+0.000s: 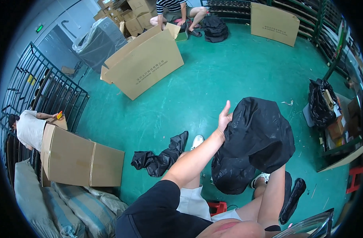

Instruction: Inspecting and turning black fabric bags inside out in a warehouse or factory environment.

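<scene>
A large, puffed-out black fabric bag (260, 131) is held up in front of my knees, slightly right of the middle. At its left edge is my left hand (225, 119), thumb stretched upward and fingers going behind the cloth, gripping it. My right forearm (273, 190) reaches up to the bag's lower right side, where the cloth hides the hand. More black fabric (233, 178) bulges below the bag; I cannot tell whether it is the same piece. Crumpled black cloth (161, 154) lies on the floor by my left foot. A dark folded bundle (293, 200) lies at right.
A big open carton (149, 65) stands ahead. Another carton (82, 158) and stuffed sacks (78, 206) are at left, near a person in white (30, 127). Another person (173, 10) sits at the back beside a black bundle (216, 28). Shelving (340, 139) lines the right.
</scene>
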A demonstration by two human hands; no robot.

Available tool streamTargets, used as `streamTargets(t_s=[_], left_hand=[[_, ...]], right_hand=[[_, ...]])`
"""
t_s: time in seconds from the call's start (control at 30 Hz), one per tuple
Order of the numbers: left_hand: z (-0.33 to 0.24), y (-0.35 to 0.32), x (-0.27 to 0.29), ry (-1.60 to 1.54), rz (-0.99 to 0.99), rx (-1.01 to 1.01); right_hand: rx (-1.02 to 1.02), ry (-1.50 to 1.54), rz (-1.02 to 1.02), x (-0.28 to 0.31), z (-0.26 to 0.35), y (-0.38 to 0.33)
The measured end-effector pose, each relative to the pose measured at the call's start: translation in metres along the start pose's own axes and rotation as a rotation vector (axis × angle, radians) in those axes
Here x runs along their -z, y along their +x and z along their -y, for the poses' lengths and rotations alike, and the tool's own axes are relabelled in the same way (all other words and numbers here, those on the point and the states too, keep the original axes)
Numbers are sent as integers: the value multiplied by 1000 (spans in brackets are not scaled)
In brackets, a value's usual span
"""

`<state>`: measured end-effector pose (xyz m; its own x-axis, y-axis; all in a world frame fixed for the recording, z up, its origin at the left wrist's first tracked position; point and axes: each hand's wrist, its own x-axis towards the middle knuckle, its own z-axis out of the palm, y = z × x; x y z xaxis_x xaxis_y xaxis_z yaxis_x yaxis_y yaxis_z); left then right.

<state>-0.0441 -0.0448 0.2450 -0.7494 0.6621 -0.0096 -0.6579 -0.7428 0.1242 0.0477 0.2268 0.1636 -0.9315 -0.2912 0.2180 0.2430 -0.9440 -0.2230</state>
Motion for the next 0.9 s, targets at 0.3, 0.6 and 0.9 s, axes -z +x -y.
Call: streamTargets(t_s=[0.3, 0.6, 0.9], left_hand=[[-5, 14, 53, 598, -95, 84], [2, 1, 32, 353, 68, 36], [-3, 4, 44, 205, -50, -14]], right_hand=[[42, -47, -115, -10, 5, 61], [138, -290, -94, -4, 18, 37], [31, -454, -206, 3, 21, 36]])
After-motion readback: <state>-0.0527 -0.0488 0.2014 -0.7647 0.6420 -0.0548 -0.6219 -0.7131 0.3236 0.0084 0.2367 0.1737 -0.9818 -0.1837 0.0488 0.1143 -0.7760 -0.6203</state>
